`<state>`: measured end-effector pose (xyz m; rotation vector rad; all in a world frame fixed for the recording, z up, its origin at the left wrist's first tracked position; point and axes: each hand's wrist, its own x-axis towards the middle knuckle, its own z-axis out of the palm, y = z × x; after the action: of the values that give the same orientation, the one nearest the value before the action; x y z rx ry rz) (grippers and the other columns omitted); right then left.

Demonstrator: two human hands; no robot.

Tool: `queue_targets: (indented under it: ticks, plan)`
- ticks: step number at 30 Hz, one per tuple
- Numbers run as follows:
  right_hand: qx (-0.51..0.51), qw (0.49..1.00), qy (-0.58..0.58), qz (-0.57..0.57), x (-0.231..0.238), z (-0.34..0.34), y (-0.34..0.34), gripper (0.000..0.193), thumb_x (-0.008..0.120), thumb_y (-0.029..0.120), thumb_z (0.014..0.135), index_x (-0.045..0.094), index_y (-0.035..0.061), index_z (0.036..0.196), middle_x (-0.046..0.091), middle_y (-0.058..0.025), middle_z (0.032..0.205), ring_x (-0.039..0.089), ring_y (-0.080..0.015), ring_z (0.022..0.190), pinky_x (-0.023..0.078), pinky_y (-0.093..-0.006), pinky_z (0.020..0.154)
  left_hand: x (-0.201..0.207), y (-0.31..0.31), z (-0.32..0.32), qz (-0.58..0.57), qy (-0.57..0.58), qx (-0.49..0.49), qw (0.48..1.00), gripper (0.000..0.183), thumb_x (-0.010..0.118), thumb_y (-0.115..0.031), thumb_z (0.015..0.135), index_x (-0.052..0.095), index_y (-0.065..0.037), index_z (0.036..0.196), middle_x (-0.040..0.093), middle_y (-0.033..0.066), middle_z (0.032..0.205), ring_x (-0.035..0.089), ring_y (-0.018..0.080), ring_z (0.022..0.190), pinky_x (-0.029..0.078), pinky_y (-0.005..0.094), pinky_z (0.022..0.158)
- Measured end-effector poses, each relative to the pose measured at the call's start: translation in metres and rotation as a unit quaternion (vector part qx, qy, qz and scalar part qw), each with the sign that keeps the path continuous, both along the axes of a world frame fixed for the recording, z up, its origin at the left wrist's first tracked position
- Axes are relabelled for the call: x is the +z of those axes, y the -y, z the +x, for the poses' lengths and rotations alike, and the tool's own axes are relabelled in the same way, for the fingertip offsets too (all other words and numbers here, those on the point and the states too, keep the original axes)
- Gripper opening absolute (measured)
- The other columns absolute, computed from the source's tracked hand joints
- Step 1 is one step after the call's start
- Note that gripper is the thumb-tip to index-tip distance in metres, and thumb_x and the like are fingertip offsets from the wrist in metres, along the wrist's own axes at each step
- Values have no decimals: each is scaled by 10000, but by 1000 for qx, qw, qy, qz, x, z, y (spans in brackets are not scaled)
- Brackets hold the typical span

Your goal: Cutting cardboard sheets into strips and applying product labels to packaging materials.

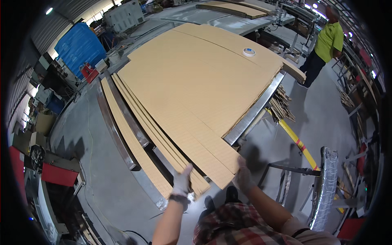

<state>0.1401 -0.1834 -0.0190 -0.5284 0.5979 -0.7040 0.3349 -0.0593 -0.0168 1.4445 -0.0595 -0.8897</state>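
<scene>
A wide stack of tan cardboard sheets (179, 85) lies in front of me, with a narrow front part reaching toward my body. Along its left side run long, narrow cardboard strips (157, 141). My left hand (181, 183), in a pale glove, grips the near end of these strips; its thumb shows on top and the other fingers are mostly hidden. My right hand (244, 178), also gloved, rests against the right edge of the sheets' near corner, fingers stretched along it. A white roll of tape (248, 52) sits on the far right of the sheets.
Metal beams (257, 106) show beside the stack, and a separate strip (136, 141) lies further left. A foil-wrapped post (325, 188) stands at the right, near a yellow bar (295, 136). A person in a lime shirt (328, 41) stands at the far right.
</scene>
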Motion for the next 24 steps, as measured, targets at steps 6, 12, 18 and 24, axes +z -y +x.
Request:
queue_targets:
  ticks: [6,12,18,24]
  plan:
    - [56,974,-200,86,-13,-32,-31,506,419,414,955,386,68,1323,522,-120,1195,517,-231,1084,418,-380,927,32,-28,-90,8,-82,30,996,572,679,-259,845,403,-6,1277,546,99,1144,529,174,1044,453,311,875]
    - [191,956,-215,50,38,-16,-63,550,527,388,916,409,21,1309,507,-92,1224,486,-213,1095,384,-353,959,48,-20,-128,-100,-163,74,979,521,620,-153,881,376,-6,1318,517,116,1231,510,216,1123,435,323,940]
    - [323,916,-228,-73,13,-45,-71,571,532,398,908,428,-1,1304,567,-178,1202,544,-251,1121,424,-336,919,25,-25,-124,-45,-116,46,991,570,618,-226,896,331,-36,1351,488,106,1264,501,206,1121,426,317,941]
    - [256,700,-326,-581,80,-45,-78,382,571,283,888,555,-14,1129,609,-220,974,611,-336,885,487,-376,772,0,-62,-126,-125,-177,11,976,628,580,-380,908,277,-54,1352,488,97,1174,507,200,1054,463,332,854]
